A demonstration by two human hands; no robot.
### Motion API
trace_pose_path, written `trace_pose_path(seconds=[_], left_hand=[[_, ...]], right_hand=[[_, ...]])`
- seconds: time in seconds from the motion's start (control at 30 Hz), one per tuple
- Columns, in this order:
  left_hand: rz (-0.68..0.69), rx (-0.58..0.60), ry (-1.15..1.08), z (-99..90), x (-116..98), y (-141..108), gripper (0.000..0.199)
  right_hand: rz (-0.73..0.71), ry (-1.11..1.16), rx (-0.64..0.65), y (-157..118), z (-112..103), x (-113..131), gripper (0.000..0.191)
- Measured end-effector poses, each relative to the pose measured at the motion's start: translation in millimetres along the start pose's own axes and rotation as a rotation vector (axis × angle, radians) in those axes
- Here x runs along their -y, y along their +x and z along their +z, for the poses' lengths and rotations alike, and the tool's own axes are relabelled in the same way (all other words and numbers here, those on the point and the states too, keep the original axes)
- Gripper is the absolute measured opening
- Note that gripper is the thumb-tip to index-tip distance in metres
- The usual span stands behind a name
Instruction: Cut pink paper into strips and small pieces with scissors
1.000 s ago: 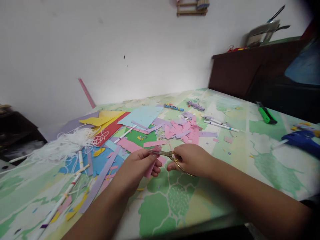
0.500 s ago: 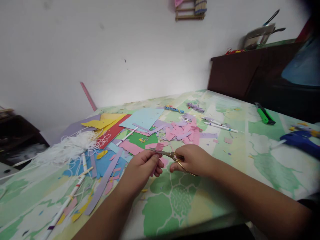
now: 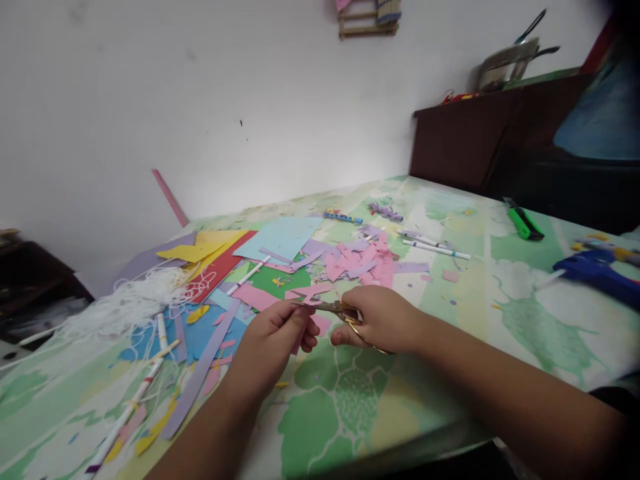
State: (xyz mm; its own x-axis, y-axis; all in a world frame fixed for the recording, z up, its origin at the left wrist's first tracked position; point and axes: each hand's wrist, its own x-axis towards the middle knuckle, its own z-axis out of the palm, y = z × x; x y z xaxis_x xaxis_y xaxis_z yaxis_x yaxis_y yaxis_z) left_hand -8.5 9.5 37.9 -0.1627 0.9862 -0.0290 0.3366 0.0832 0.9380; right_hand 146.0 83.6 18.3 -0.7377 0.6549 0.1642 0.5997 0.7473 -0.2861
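My left hand (image 3: 274, 339) pinches a pink paper strip (image 3: 299, 339) that hangs below its fingers. In my right hand (image 3: 379, 319) are gold-handled scissors (image 3: 341, 309), with fingers in the loops and the blades pointing left. Those blades are slightly parted and meet the top of the strip at my left fingertips. Behind my hands lies a heap of pink and purple paper scraps (image 3: 367, 260). A long purple strip (image 3: 203, 370) lies to the left of my left hand.
Tangled white string (image 3: 145, 300) and coloured sheets, one light blue (image 3: 283, 237), cover the left side. White sticks (image 3: 435, 249), a green cutter (image 3: 524, 221) and a blue glue gun (image 3: 600, 273) lie to the right. A dark cabinet (image 3: 460, 143) stands behind.
The view has shifted slightly, so most things appear a little further left. The small pink end that stood up above the scissor blades no longer stands there.
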Motion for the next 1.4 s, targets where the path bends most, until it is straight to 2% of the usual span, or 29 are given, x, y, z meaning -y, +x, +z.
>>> trace_pose_path(seconds=[0.17, 0.33, 0.57, 0.8, 1.0, 1.2, 1.4], left_hand=[[-0.009, -0.019, 0.004, -0.4, 0.4, -1.2, 0.02], [0.026, 0.003, 0.017, 1.5, 5.8, -0.8, 0.016], [-0.01, 0.028, 0.041, 1.5, 5.2, -0.3, 0.021], [-0.076, 0.031, -0.029, 1.9, 8.9, 2.3, 0.021], [-0.048, 0.028, 0.003, 3.1, 11.2, 4.7, 0.022], [-0.01, -0.02, -0.093, 0.9, 10.7, 6.9, 0.016], [0.007, 0.019, -0.03, 0.5, 11.3, 7.9, 0.017]], right_hand=[[-0.003, -0.047, -0.002, -0.3, 0.3, -0.2, 0.051], [-0.048, 0.003, 0.011, 0.2, 3.4, -0.1, 0.05], [-0.053, -0.003, 0.008, 2.4, 4.9, -1.2, 0.049], [-0.027, 0.009, 0.011, 5.1, 9.3, -4.0, 0.053], [0.002, 0.02, 0.012, 6.6, 12.1, -6.9, 0.052], [-0.012, 0.042, 0.033, 3.5, 10.8, -6.0, 0.052], [-0.039, 0.064, 0.072, 3.3, 10.6, -4.8, 0.053]])
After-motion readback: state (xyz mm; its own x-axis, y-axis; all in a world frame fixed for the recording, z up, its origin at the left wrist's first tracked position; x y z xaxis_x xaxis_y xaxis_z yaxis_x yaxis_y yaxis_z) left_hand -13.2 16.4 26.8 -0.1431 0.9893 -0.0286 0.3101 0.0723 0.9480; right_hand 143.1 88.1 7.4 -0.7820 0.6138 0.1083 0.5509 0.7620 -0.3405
